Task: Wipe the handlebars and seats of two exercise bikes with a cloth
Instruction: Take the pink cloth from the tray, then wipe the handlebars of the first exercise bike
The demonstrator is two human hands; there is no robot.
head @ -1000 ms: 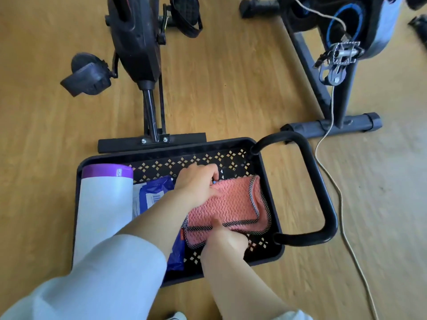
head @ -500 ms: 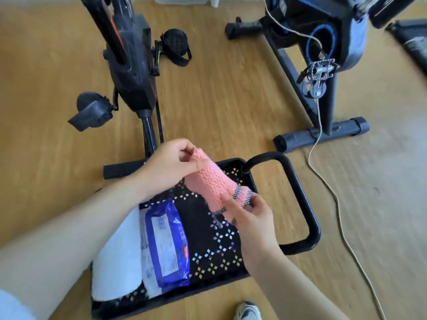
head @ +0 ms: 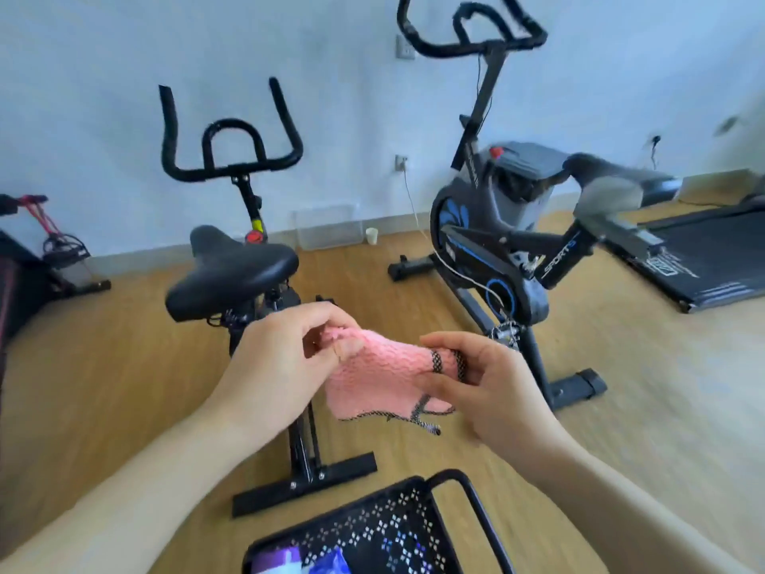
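The black perforated basket [head: 339,513] sits nearest and is cut off by the bottom of the frame, with its loop handle [head: 480,503] on the right. Inside it, a purple shape [head: 285,559] and a blue packet [head: 331,563] show only in part and are too blurred to identify.

Above the basket, both hands hold the pink cloth [head: 381,374] in the air, touching neither bike. The left hand [head: 281,358] pinches its upper left end, and the right hand [head: 488,379] has its grip closed on the black-trimmed edge. The lower hem hangs free.

Beyond the basket to the left, the first bike's base bar [head: 306,482] lies on the wood floor [head: 124,387], near the basket rim. Its seat [head: 232,271] and handlebars [head: 227,159] rise behind it.

Beyond the basket to the right stands the second bike [head: 496,242], with open floor between the two. Its handlebars [head: 467,35] are cut by the top edge and its seat [head: 608,184] is blurred.

Farthest from the basket, a clear box [head: 327,225] and a cup [head: 371,236] stand by the wall.
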